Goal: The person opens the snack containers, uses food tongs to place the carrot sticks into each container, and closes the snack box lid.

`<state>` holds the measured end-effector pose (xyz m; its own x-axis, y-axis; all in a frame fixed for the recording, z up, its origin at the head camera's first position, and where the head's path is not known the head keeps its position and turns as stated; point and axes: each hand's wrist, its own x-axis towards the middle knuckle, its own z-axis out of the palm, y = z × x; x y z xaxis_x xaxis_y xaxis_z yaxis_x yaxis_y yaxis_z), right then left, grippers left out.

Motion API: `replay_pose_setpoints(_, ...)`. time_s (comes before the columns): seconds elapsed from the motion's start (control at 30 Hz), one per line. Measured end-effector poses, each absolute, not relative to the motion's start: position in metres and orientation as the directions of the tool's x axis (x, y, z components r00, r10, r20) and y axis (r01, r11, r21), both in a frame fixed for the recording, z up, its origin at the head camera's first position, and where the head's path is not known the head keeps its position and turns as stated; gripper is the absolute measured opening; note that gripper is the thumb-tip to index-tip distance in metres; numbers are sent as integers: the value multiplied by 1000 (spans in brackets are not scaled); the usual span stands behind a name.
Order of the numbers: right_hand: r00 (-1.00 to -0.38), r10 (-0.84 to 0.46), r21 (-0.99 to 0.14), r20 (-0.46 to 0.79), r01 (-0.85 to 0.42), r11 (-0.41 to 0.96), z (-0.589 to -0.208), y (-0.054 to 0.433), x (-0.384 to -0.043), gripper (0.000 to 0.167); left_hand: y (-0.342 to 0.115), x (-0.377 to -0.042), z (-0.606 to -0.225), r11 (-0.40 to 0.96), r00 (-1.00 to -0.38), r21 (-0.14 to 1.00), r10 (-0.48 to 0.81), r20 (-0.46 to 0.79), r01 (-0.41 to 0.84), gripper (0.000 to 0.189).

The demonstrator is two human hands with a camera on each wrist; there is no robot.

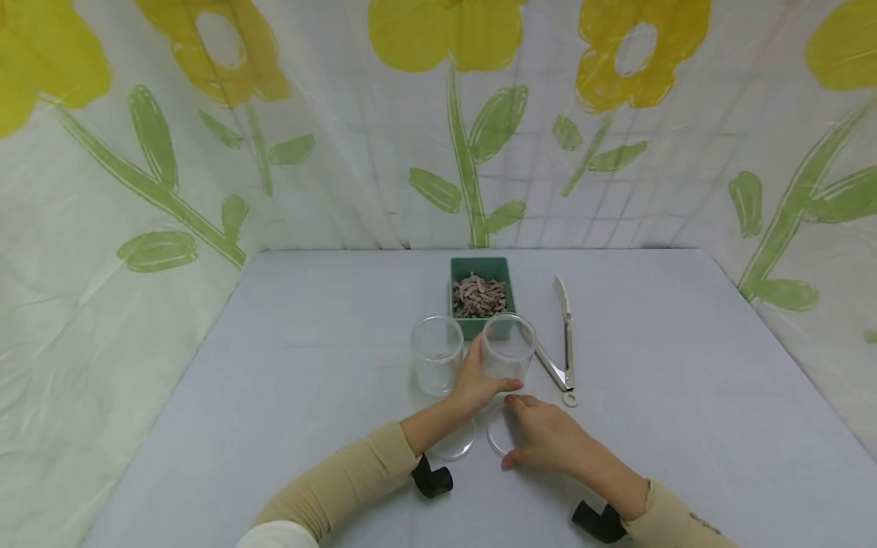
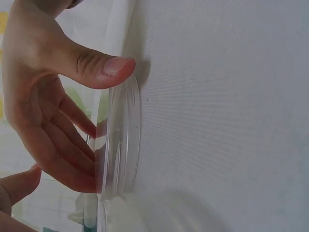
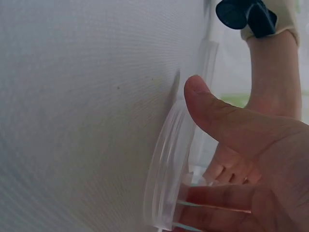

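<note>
My left hand (image 1: 477, 386) reaches round a clear jar (image 1: 508, 346), thumb on its near side and fingers toward the back. My right hand (image 1: 548, 434) grips a clear round lid (image 1: 496, 435) lying on the table by its edge. In the right wrist view the thumb is at one side of the ridged lid (image 3: 166, 169) and the fingers at the other. A second clear jar (image 1: 437, 373) stands just left of the first. Another clear lid (image 1: 457, 445) lies below my left forearm, partly covered by it.
Behind the jars a green tray (image 1: 481, 265) holds brown, strip-like pieces (image 1: 479, 295). Metal tongs (image 1: 567, 358) lie spread to the right of the jars. Flower-printed sheeting (image 1: 356, 183) hangs at the table's back edge. Black wrist cameras (image 1: 433, 478) sit below both forearms.
</note>
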<state>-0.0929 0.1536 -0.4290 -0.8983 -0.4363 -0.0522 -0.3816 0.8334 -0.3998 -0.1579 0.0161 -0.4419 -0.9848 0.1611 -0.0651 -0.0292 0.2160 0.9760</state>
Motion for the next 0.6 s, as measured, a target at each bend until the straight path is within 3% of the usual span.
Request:
replay_pose_setpoints(0.17, -897, -439, -354, -52, -395, 848, -426, 153, -92, 90, 15, -155, -439, 228, -986, 973, 154, -60, -24, 99)
replay_pose_setpoints(0.33, -920, -374, -386, -119, -304, 871, -420, 160, -91, 98, 10, -150, -438, 223, -982, 975, 183, -39, 3, 101)
replay_pose_setpoints(0.6, -917, -348, -542, -196, -194, 817, -398, 192, -98, 77, -11, -129, -431, 267, -949, 961, 278, -150, -74, 101)
